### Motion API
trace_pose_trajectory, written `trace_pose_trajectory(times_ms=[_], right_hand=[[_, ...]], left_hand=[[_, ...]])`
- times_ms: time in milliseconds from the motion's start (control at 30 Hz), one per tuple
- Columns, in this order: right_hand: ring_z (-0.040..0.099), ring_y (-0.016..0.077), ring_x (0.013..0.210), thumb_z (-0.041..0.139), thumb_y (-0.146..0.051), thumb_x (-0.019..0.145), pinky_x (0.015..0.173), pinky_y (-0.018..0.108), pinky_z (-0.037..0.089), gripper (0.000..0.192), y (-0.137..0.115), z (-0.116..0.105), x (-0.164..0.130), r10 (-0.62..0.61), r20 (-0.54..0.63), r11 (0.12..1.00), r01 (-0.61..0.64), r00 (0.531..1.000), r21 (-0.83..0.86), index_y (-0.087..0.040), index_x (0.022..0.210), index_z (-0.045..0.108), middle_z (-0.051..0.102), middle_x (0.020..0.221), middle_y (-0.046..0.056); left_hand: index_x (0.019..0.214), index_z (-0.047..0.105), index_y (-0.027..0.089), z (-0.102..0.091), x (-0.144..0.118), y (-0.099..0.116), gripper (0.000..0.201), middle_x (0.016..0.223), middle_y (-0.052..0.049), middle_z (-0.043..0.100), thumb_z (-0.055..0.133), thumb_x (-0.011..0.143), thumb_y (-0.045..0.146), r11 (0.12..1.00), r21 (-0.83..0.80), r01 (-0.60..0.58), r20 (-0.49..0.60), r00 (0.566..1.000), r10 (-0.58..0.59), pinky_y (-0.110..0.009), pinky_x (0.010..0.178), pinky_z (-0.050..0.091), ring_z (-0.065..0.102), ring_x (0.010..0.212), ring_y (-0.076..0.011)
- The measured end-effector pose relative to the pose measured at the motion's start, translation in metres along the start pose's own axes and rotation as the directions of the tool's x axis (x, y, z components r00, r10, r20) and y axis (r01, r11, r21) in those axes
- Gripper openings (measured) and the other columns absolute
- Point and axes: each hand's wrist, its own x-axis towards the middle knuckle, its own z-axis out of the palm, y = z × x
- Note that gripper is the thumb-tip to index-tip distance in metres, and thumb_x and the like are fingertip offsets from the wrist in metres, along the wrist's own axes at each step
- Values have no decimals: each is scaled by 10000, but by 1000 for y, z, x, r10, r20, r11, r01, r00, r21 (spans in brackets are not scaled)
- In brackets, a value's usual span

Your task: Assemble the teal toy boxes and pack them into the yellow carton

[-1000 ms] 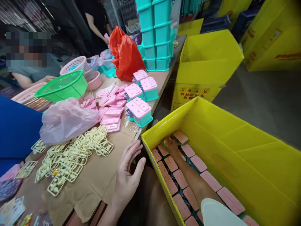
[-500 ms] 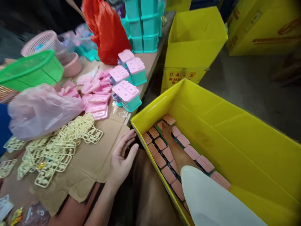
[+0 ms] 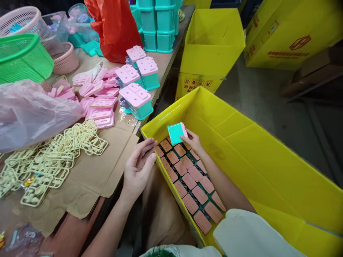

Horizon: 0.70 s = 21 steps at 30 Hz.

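1. Two grips in view, both bare hands. Right grip (image 3: pixel 193 142): thumb and fingers pinching a box (image 3: pixel 175 134) by one side, teal face toward the camera, pink edge at the fingers. Box tilted, inside the carton (image 3: pixel 257 157), above rows of pink tops (image 3: pixel 189 181).
2. Left grip (image 3: pixel 137 168): fingers spread and curved, thumb apart, nothing seen in it. Close to the carton's near wall; contact cannot be told.
3. Left of left grip, on the tabletop (image 3: pixel 164 66): cream frames (image 3: pixel 53 157). Ahead of it: four boxes (image 3: pixel 136 95).
4. Risk (judged): one-sided pinch; box could swivel or drop if the thumb slides. Lowered tilted, it could catch on a pink top.
5. Risk (judged): a sideways bump from left grip's arm could drag the frames.
6. Writing: beyond right grip, an open carton (image 3: pixel 206 59) bears red handling symbols (image 3: pixel 197 82) and characters, inverted; a farther carton (image 3: pixel 284 23) shows a red hexagonal logo (image 3: pixel 300 42) over a red line. Brand unreadable.
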Motion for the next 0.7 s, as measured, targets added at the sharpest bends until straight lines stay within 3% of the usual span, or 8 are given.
trace_pose_trajectory(times_ms=[67, 133, 267, 367, 433, 533, 600, 700], right_hand=[[673, 321, 1203, 813, -749, 791, 1060, 503, 582, 894, -27, -16, -20, -58, 34, 991, 54, 998, 120, -212, 1489, 661, 706, 1337, 133], [657, 313, 1191, 827, -762, 760, 1031, 474, 589, 920, -64, -23, -50, -171, 62, 977, 161, 983, 138, -273, 1521, 654, 681, 1286, 107], [600, 327, 1200, 786, -719, 836, 1071, 506, 566, 891, -134, -21, -111, -402, 25, 900, 400, 915, -172, -324, 1606, 570, 559, 1246, 104], [580, 339, 1223, 769, -646, 882, 1095, 512, 548, 886, -150, -26, -119, -454, 49, 850, 449, 889, -274, -323, 1659, 493, 533, 1297, 117], [600, 321, 1199, 743, -591, 908, 1032, 468, 576, 866, -134, -36, -101, -407, 70, 881, 412, 911, -235, -316, 1678, 455, 548, 1313, 115], [605, 320, 1211, 744, -471, 895, 1012, 443, 568, 902, -76, -40, -58, -200, 57, 921, 208, 978, -330, -235, 1696, 404, 577, 1347, 138], [594, 335, 1222, 752, -366, 861, 1085, 473, 521, 876, -27, -26, -32, -22, -1, 835, 17, 1000, -550, -150, 1656, 457, 597, 1335, 171], [573, 375, 1225, 755, -303, 835, 1102, 528, 490, 725, 39, 14, -7, 84, -38, 756, -89, 996, -649, -76, 1507, 605, 624, 1278, 208]], left_hand=[[1536, 560, 301, 21, 4, -2, 704, 1654, -129, 536, 809, 921, 537, 998, -57, 14, 2, 1000, -14, -483, 1265, 481, 540, 1527, -330], [1623, 428, 334, 42, 9, -4, 866, 1730, -119, 428, 782, 901, 653, 994, -94, 48, -14, 999, -49, -482, 1275, 459, 457, 1585, -339], [1613, 394, 292, 68, 15, -4, 816, 1468, -126, 657, 564, 977, 774, 971, -205, 126, -84, 986, -146, -501, 1150, 573, 671, 1353, -314], [1587, 422, 292, 66, 13, -1, 792, 1414, -123, 685, 520, 984, 797, 972, -221, 79, -48, 995, -92, -502, 1110, 600, 696, 1300, -307], [1586, 441, 301, 56, 9, 3, 835, 1522, -134, 628, 640, 933, 781, 983, -181, 4, 11, 1000, -2, -501, 1213, 521, 616, 1427, -320], [1633, 406, 312, 30, 0, 10, 915, 1644, -133, 535, 806, 884, 654, 989, -103, -105, 33, 994, 109, -479, 1340, 357, 473, 1574, -304], [1645, 404, 317, 8, -11, 12, 844, 1659, -131, 527, 790, 936, 561, 990, -39, -139, -32, 990, 138, -473, 1341, 364, 484, 1571, -287], [1572, 534, 304, -20, -32, 10, 655, 1610, -125, 591, 761, 977, 454, 994, 76, -84, -143, 985, 94, -460, 1283, 467, 589, 1486, -290]])
